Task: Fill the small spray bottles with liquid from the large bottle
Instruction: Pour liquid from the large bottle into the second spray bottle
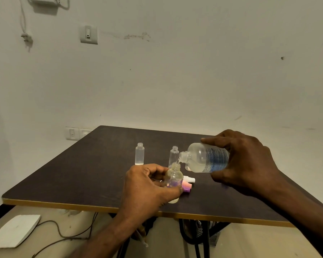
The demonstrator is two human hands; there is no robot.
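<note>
Now pouring at the near edge of the dark table.

Far left stands an uncapped small bottle, a second one to its right. Nearer, the left hand, fingers and thumb curled, grips a round bottle upright; pink and white spray caps lie just beside it. From the right, the right hand wraps the large bottle, tipped nearly flat, its mouth just over the round bottle's neck.
</note>
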